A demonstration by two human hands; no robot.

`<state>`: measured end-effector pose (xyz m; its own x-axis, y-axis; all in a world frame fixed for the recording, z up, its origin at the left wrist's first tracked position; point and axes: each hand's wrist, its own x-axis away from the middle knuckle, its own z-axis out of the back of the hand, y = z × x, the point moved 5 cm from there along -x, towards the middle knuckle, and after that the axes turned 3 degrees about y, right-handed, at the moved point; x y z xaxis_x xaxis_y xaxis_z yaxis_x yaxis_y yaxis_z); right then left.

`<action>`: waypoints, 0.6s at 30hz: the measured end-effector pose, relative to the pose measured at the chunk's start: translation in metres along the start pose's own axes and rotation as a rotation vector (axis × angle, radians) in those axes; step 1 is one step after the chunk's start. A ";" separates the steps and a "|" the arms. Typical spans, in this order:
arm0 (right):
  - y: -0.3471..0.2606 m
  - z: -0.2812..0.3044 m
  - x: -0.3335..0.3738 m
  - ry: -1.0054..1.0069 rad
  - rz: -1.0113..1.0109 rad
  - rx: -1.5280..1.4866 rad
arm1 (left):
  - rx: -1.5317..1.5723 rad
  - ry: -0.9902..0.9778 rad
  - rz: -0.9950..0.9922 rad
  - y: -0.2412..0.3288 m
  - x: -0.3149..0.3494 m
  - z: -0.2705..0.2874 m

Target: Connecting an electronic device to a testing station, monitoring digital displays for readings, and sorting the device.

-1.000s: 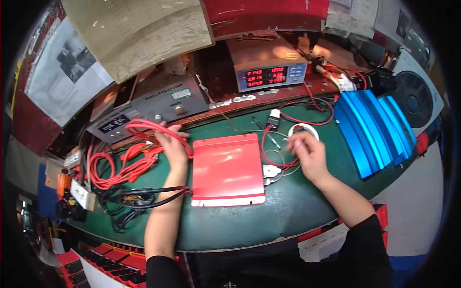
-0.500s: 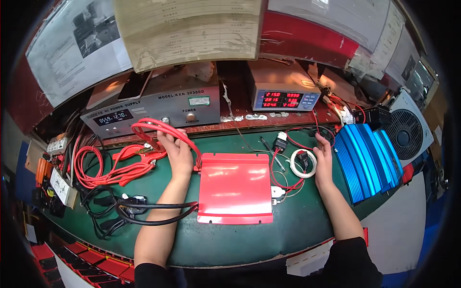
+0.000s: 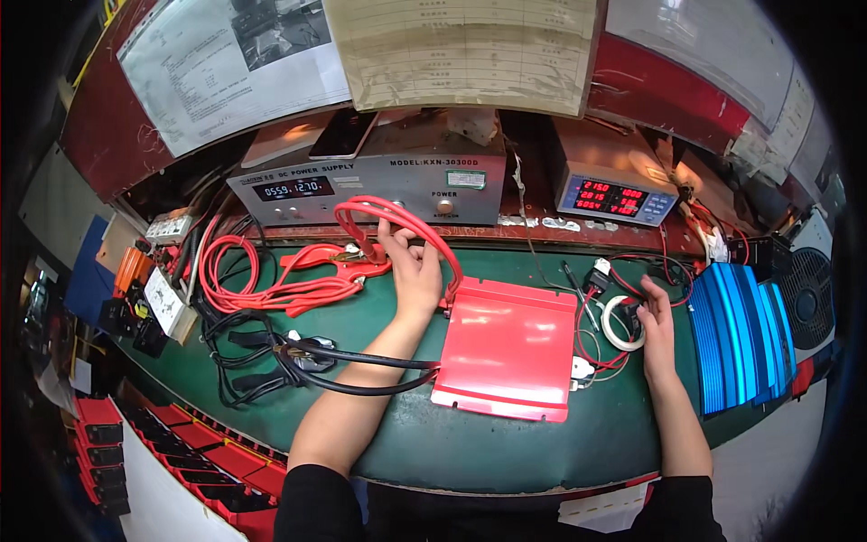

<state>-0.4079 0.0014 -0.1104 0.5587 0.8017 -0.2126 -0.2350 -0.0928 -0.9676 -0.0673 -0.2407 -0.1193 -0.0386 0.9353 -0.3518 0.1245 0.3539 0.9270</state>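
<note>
Near the middle of the bench, my left hand [image 3: 414,278] is raised behind a loop of thick red cables [image 3: 417,228]. Its fingers are partly spread, and the cables hide some of them. Right of that hand lies a flat red metal case [image 3: 508,350], with the red cables and two black cables [image 3: 390,365] joined to its left side. My right hand [image 3: 658,323] is half curled beside a white ring [image 3: 609,327] and a small black part, its fingers apart. Whether it touches them is unclear. Red crocodile clamps [image 3: 348,264] lie left of my left hand.
A grey power supply [image 3: 370,191] and a meter with red digits [image 3: 619,200] stand at the back. Blue finned cases [image 3: 733,334] sit at the right, by a fan [image 3: 806,285]. Black clamp leads [image 3: 262,357] and a white socket strip [image 3: 168,305] lie left.
The view has shifted, moving the whole bench rightward in the picture. My right hand has come closer to the white ring and its fingers have curled more. My left hand stays by the red cables.
</note>
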 end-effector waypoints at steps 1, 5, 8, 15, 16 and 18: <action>0.000 0.000 0.000 0.008 -0.007 -0.002 | 0.002 0.007 -0.003 0.000 0.001 -0.001; -0.008 -0.005 0.000 -0.043 -0.006 0.053 | -0.017 -0.007 -0.052 -0.002 -0.006 0.003; -0.013 -0.013 0.002 -0.066 -0.012 0.046 | -0.038 0.009 -0.048 0.002 -0.005 0.007; -0.013 -0.013 0.005 -0.091 -0.015 0.104 | -0.096 -0.002 -0.113 0.005 -0.002 0.005; -0.013 -0.013 0.004 -0.090 -0.012 0.105 | -0.094 -0.002 -0.115 0.006 -0.004 0.004; -0.012 -0.011 0.005 -0.090 -0.001 0.132 | -0.084 -0.011 -0.083 0.005 -0.002 0.002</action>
<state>-0.3941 -0.0001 -0.1016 0.4871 0.8518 -0.1929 -0.3403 -0.0183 -0.9401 -0.0642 -0.2405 -0.1140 -0.0346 0.9027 -0.4290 0.0375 0.4301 0.9020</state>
